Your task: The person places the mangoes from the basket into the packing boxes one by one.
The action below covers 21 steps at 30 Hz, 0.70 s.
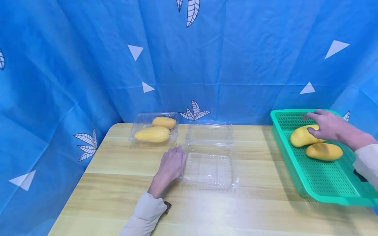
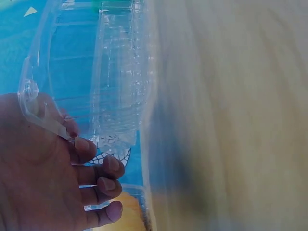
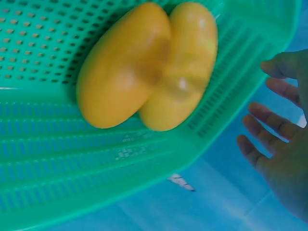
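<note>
My left hand (image 1: 172, 163) is at the left edge of an opened clear plastic clamshell box (image 1: 209, 168). In the left wrist view, its curled fingers (image 2: 111, 166) pinch the rim of that box. Over the far end of a green basket (image 1: 298, 178), my right hand (image 1: 327, 126) hovers with fingers spread and holds nothing. Below it lie two yellow mangoes, a paler mango (image 1: 304, 135) and a more orange mango (image 1: 324, 151). The right wrist view shows both mangoes touching, with the fingers apart from them.
A second clear box (image 1: 141, 119) at the back left contains two yellow fruits, a longer fruit (image 1: 152, 134) and a shorter fruit (image 1: 164, 122). A blue patterned cloth (image 1: 236, 65) hangs behind the wooden table (image 1: 118, 193).
</note>
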Motion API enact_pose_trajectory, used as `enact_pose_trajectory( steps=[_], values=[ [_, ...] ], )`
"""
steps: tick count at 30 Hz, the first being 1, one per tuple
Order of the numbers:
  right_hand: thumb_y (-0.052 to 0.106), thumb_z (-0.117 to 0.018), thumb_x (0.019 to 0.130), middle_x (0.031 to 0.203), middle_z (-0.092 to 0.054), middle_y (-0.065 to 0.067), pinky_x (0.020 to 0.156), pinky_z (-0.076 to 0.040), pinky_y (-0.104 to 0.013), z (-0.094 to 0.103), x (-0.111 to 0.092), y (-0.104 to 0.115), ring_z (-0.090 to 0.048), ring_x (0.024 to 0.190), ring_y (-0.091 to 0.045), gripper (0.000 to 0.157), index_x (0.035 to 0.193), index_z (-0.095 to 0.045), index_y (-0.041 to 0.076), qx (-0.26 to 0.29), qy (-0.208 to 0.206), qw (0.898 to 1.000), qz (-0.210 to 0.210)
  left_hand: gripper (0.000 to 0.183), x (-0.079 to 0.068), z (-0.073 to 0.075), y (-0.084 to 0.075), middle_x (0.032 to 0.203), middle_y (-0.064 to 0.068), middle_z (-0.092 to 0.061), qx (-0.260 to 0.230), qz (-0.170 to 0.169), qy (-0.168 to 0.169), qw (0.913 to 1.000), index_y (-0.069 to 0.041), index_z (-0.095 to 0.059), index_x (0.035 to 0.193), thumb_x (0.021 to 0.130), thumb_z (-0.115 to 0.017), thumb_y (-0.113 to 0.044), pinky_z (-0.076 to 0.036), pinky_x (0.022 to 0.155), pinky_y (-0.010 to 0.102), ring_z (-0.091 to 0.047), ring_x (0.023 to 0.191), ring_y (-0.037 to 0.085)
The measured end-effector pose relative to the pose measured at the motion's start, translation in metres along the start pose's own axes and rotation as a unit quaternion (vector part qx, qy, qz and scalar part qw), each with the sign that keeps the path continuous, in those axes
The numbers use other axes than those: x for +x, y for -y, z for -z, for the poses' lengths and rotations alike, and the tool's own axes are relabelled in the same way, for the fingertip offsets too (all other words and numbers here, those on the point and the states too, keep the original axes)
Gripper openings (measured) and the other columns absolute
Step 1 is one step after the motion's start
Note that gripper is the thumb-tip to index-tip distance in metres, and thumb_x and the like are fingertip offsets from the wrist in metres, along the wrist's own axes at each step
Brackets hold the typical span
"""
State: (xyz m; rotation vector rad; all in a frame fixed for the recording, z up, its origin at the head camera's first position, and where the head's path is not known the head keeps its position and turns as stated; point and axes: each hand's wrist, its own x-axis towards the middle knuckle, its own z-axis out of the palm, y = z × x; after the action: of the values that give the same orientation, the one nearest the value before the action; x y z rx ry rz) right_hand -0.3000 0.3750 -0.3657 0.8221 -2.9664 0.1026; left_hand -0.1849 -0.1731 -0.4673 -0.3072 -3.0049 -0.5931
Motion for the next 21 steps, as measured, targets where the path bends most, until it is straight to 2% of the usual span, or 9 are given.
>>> enact_pose_trajectory(
  steps=[2, 6, 9, 14, 17, 21],
  values=[
    [0.008, -0.077, 0.084, 0.115, -0.06, -0.035, 0.077, -0.05, -0.066, -0.003, -0.001, -0.008, -0.061, 0.096, -0.052, 0.036, 0.116, -0.064, -0.003, -0.007, 0.022, 1.0, -0.005, 0.023, 0.0, 0.001, -0.001, 0.078, 0.004, -0.046, 0.001, -0.002, 0.004, 1.0, -0.012, -0.046, 0.088, 0.107, -0.038, -0.021, -0.044, 0.074, 0.043, -0.046, 0.077, 0.025],
    [0.009, -0.074, 0.086, 0.117, -0.056, -0.04, 0.072, -0.052, -0.063, -0.008, 0.0, -0.021, -0.063, 0.087, -0.045, 0.041, 0.122, -0.061, -0.003, -0.006, 0.077, 0.997, -0.025, 0.023, 0.001, 0.001, -0.003, 0.078, 0.004, -0.046, 0.008, -0.003, 0.007, 0.9999, -0.011, -0.046, 0.088, 0.108, -0.038, -0.02, -0.045, 0.074, 0.043, -0.045, 0.076, 0.025],
    [0.009, -0.076, 0.084, 0.118, -0.054, -0.042, 0.072, -0.052, -0.063, -0.013, 0.001, -0.029, -0.063, 0.088, -0.048, 0.046, 0.125, -0.059, -0.005, 0.004, 0.107, 0.994, -0.034, 0.023, 0.002, 0.001, -0.004, 0.079, 0.004, -0.046, 0.003, -0.001, 0.008, 1.0, -0.011, -0.046, 0.088, 0.108, -0.039, -0.02, -0.044, 0.074, 0.042, -0.045, 0.076, 0.025],
    [0.01, -0.083, 0.077, 0.121, -0.052, -0.045, 0.07, -0.053, -0.064, -0.025, 0.004, -0.036, -0.058, 0.097, -0.06, 0.06, 0.128, -0.056, -0.006, 0.026, 0.135, 0.99, -0.045, 0.022, 0.0, -0.001, -0.002, 0.079, 0.004, -0.045, -0.002, 0.004, 0.008, 1.0, -0.012, -0.046, 0.087, 0.107, -0.039, -0.02, -0.044, 0.071, 0.042, -0.044, 0.074, 0.024],
    [0.01, -0.085, 0.07, 0.117, -0.052, -0.043, 0.067, -0.053, -0.061, -0.031, 0.007, -0.038, -0.06, 0.091, -0.055, 0.067, 0.129, -0.056, -0.005, 0.036, 0.14, 0.988, -0.048, 0.023, -0.002, -0.001, -0.001, 0.079, 0.004, -0.046, -0.004, 0.006, 0.007, 1.0, -0.012, -0.047, 0.087, 0.107, -0.04, -0.02, -0.044, 0.072, 0.041, -0.044, 0.073, 0.023],
    [0.001, -0.081, 0.064, 0.112, -0.056, -0.035, 0.065, -0.051, -0.056, -0.036, 0.005, -0.037, -0.06, 0.085, -0.043, 0.069, 0.129, -0.055, -0.001, 0.05, 0.142, 0.987, -0.053, 0.022, -0.002, -0.001, -0.001, 0.079, 0.004, -0.046, -0.007, 0.005, 0.008, 0.9999, -0.011, -0.047, 0.088, 0.107, -0.039, -0.02, -0.043, 0.072, 0.04, -0.044, 0.074, 0.023]
  ],
)
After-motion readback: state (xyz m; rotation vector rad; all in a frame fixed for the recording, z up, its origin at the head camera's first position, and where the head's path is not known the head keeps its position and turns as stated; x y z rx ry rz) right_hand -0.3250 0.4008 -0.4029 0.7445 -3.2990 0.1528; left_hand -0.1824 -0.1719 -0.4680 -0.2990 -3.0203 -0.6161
